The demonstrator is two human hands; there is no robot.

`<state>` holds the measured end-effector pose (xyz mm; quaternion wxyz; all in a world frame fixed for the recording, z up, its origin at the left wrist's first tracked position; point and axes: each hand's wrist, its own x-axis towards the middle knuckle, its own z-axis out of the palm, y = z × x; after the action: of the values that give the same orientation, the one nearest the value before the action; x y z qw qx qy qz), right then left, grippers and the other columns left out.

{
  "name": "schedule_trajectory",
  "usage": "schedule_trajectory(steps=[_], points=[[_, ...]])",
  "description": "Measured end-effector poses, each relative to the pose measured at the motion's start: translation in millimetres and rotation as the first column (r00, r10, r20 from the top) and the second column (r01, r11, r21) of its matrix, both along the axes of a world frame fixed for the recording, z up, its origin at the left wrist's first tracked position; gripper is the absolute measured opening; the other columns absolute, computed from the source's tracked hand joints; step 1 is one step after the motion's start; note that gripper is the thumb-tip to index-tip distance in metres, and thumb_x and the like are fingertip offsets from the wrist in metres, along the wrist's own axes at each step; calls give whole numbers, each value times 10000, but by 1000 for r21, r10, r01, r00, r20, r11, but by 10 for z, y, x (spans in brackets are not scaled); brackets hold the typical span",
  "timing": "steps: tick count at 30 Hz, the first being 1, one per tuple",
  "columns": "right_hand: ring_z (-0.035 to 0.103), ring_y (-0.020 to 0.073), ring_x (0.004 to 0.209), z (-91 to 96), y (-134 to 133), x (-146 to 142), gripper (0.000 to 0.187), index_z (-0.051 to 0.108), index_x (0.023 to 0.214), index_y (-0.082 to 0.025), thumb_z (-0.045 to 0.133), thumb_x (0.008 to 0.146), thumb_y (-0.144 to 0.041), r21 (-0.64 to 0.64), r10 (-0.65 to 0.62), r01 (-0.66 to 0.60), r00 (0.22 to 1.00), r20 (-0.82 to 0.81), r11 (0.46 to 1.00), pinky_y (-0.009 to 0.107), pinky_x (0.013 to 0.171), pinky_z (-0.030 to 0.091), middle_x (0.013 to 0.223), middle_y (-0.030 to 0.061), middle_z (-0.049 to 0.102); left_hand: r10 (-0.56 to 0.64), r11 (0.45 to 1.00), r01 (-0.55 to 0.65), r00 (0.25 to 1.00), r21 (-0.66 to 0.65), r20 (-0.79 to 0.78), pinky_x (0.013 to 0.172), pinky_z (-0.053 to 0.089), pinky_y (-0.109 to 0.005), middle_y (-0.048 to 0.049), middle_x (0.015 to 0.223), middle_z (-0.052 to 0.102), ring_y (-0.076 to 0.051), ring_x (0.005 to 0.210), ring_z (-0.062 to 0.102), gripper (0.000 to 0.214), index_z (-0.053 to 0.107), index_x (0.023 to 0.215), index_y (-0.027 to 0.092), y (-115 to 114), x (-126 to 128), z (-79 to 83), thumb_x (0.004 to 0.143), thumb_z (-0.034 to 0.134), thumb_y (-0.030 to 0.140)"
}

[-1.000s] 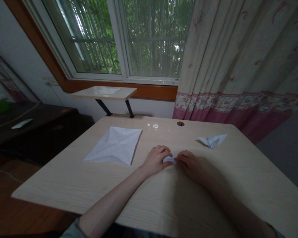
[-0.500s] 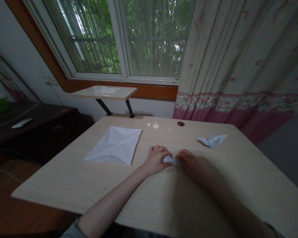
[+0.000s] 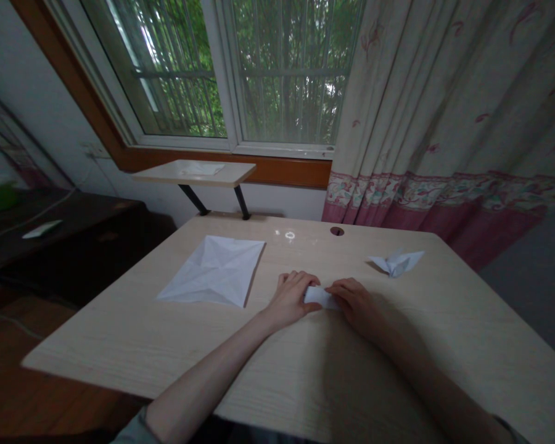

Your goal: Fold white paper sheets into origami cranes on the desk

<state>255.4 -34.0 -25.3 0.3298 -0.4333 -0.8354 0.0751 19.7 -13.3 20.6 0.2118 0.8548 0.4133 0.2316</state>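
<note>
Between my two hands, low over the middle of the desk, is a small folded piece of white paper [image 3: 318,296]. My left hand [image 3: 292,296] pinches its left end, thumb in front and fingers behind. At the right end, my right hand [image 3: 355,303] has its fingers closed on the paper; the fingertips partly cover it. A creased square sheet of white paper [image 3: 217,271] lies flat to the left of my left hand. Beyond my right hand, a folded paper crane [image 3: 396,264] rests on the desk with its wings spread.
The pale wooden desk [image 3: 203,364] has a round cable hole [image 3: 337,231] near its back edge. A small raised shelf [image 3: 166,172] on black supports holds white paper [image 3: 201,168]. Behind are a window and a floral curtain [image 3: 398,123]. A dark cabinet [image 3: 74,246] stands at the left.
The folded paper between my hands now shows a broader, flatter face than before, when an upper fold stood out. Both hands stay in nearly the same place.
</note>
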Motion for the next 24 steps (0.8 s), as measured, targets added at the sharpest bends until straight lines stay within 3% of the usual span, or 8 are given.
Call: schedule_trajectory(steps=[8, 18, 24], points=[[612, 217, 1083, -22, -13, -24, 455, 678, 1155, -258, 449, 851, -9, -25, 36, -38, 996, -78, 999, 444, 966, 532, 1132, 82, 662, 3, 984, -4, 1000, 176, 2, 964, 321, -412, -33, 1257, 616, -254, 1176, 515, 255, 685, 1049, 276, 19, -7, -103, 827, 807, 310], [628, 224, 1075, 76, -46, -86, 328, 696, 1135, -237, 500, 919, -88, -17, 61, -62, 995, -84, 998, 418, 955, 545, 1125, 95, 680, 57, 986, -51, 998, 161, -28, 928, 405, -412, -43, 1163, 651, -245, 1106, 557, 176, 735, 1070, 278, 48, -16, -119, 901, 719, 232], [653, 237, 1105, 141, -94, -94, 377, 702, 1204, -261, 505, 919, -111, -31, 95, -96, 994, -47, 995, 459, 978, 546, 1205, 104, 702, -12, 993, -1, 994, 121, 108, 953, 484, -367, -55, 1087, 670, -218, 1051, 603, 192, 728, 1052, 218, 97, -8, -181, 926, 616, 125]])
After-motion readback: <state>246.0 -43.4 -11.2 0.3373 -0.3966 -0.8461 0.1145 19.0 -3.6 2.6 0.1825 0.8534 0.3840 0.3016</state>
